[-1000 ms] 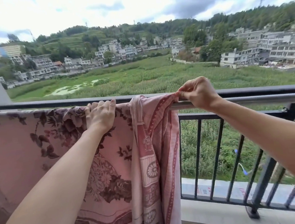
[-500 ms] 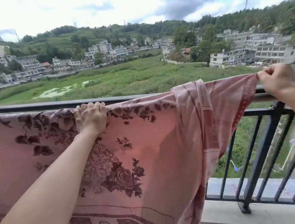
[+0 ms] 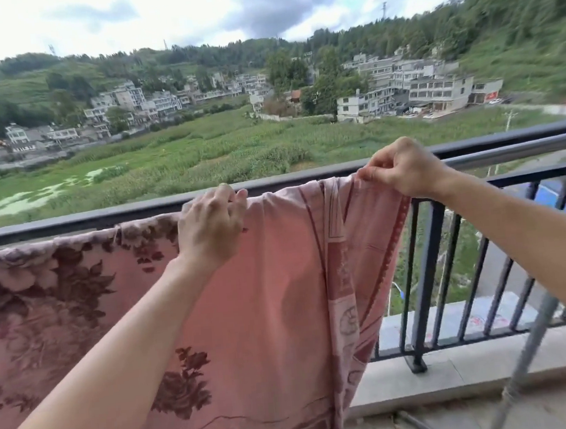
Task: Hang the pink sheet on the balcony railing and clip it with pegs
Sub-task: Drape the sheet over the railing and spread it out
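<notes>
Plainly not yet secured. Draped over the top bar of the railing [image 3: 508, 148], the pink sheet [image 3: 265, 301], with a long fall of cloth on the near side of the railing and the right edge gathered in loose folds; extent on the far side hidden. At the top bar, the left hand [image 3: 211, 227], fingers [image 3: 235, 198] curled and pinching the hem; a little further right along the railing, the right hand [image 3: 404, 169], fingers clamped on the corner of the cloth. No pegs in view anywhere by the railing, so only two pinches and the drape itself to keep things up. Biggest risk, by this reading: letting go with either hand to fetch a peg, and losing the cloth to its own weight, down the near side onto the balcony floor [image 3: 463, 417]. Equally possible, with an open drop beyond the railing: a gust lifting the unclipped corner and carrying it over the far side. Also worth watching: the bunched right edge, probably too thick for a peg to bite unless spread flat along the top bar first. Best kept pressed to the railing under one hand while clipping with the other.
</notes>
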Action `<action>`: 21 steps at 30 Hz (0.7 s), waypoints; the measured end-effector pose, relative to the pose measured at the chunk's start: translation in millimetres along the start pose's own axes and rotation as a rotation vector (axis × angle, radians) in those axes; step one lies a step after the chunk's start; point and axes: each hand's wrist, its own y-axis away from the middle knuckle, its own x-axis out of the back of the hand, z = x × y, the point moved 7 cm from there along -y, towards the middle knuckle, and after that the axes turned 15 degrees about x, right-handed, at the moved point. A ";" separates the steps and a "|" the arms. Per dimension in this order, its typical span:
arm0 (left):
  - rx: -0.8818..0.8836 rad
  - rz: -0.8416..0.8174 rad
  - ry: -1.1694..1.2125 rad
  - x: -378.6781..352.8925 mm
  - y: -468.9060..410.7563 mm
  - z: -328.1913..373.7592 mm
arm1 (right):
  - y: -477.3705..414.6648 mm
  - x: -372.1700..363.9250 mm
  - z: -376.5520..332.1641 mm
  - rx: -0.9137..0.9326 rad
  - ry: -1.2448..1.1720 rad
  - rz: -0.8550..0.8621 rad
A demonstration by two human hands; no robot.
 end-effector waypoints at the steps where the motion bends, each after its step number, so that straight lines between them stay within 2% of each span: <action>1: -0.002 0.011 -0.031 -4.9 0.8 2.0 | 1.4 6.1 3.8 0.024 0.039 0.060; 3: 0.002 0.057 -0.079 -7.9 -0.2 -4.0 | 12.3 31.1 35.5 -0.066 0.182 0.164; 5: 0.020 0.067 -0.081 -7.9 -2.1 -12.1 | 36.2 69.8 84.6 -0.289 0.300 0.241; 7: 0.019 0.085 -0.091 -7.3 -3.0 -13.6 | 58.3 103.7 114.2 -0.419 0.309 0.302; 9: 0.013 0.105 -0.102 -8.8 -2.7 -11.7 | 59.1 106.6 105.9 -0.368 0.218 0.299; 11: 0.021 0.112 -0.107 -11.8 -3.6 -10.4 | 45.7 71.3 68.0 -0.217 0.102 0.161; 13: 0.025 0.090 -0.113 -17.0 -4.7 -3.2 | 36.7 30.6 29.0 -0.052 0.093 0.041; 15: 0.016 0.070 -0.115 -20.9 -2.9 7.2 | 32.8 13.4 11.0 0.071 0.125 0.104; 18: 0.012 0.079 -0.089 -18.9 -1.3 9.6 | 31.0 20.9 20.7 0.091 0.117 0.252; 19: 0.012 0.083 -0.088 -17.0 -1.7 6.9 | 32.0 29.4 29.4 0.057 0.157 0.277; 21: 0.012 0.092 -0.094 -13.4 -2.6 1.2 | 46.4 60.9 67.7 -0.129 0.266 0.359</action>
